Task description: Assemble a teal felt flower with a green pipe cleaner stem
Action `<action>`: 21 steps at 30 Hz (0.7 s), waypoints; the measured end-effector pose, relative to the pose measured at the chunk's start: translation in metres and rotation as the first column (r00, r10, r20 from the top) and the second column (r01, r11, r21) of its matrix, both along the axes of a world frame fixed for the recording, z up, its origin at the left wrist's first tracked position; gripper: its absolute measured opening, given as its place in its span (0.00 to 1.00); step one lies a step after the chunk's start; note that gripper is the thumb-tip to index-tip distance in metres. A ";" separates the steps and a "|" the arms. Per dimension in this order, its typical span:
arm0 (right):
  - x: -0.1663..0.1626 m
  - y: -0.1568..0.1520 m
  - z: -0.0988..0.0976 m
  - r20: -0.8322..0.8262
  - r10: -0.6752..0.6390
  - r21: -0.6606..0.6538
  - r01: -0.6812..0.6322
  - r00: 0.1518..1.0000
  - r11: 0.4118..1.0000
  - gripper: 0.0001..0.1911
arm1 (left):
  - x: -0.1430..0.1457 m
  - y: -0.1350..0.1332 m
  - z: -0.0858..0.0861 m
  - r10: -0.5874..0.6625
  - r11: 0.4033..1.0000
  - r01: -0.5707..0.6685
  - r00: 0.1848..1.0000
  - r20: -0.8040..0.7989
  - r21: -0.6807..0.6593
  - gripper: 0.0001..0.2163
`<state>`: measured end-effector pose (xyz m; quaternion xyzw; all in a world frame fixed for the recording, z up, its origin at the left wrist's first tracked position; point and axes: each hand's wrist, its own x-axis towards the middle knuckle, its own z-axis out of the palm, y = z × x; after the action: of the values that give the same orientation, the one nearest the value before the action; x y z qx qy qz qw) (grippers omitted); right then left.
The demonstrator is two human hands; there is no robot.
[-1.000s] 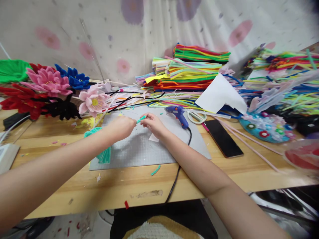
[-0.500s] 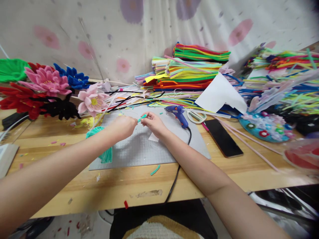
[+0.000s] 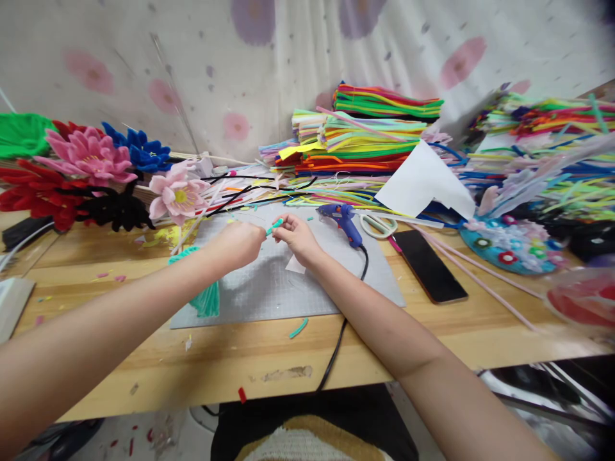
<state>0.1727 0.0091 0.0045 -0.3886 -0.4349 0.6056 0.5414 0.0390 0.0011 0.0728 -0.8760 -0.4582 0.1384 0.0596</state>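
Observation:
My left hand (image 3: 237, 243) and my right hand (image 3: 298, 237) meet over a grey cutting mat (image 3: 269, 288). Both pinch a short teal pipe cleaner piece (image 3: 274, 226) held between them, fingers closed on its two ends. A bunch of teal pipe cleaner (image 3: 204, 294) lies on the mat's left edge, partly hidden under my left forearm. A blue glue gun (image 3: 342, 221) rests on the mat just right of my right hand, its black cord (image 3: 339, 346) running off the table's front edge.
Pipe-cleaner flowers (image 3: 91, 169) lie at the left. Stacks of coloured pipe cleaners (image 3: 365, 131) fill the back and right. Scissors (image 3: 379, 225), a white paper sheet (image 3: 423, 182), a black phone (image 3: 430, 266), a decorated blue disc (image 3: 509, 246) and a loose teal scrap (image 3: 298, 328) are on the wooden table.
Both hands stay together on the teal piece, shifted only slightly. Nothing else has moved.

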 end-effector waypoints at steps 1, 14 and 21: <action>0.000 0.000 0.000 0.007 -0.006 0.000 0.006 1.000 1.000 0.09 | 0.001 0.000 0.001 0.001 1.000 -0.001 1.000 0.000 -0.004 0.16; 0.001 0.002 -0.001 0.057 -0.023 -0.015 0.024 0.998 1.000 0.08 | 0.009 -0.002 0.009 0.080 0.992 -0.069 0.991 0.108 -0.104 0.15; 0.001 0.002 0.000 0.071 -0.026 -0.013 0.027 0.997 1.000 0.08 | 0.010 -0.001 0.011 0.170 0.970 -0.135 0.971 0.170 -0.201 0.14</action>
<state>0.1738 0.0112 0.0046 -0.4192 -0.4445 0.5872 0.5310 0.0486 -0.0001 0.0836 -0.8487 -0.5130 0.1029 -0.0773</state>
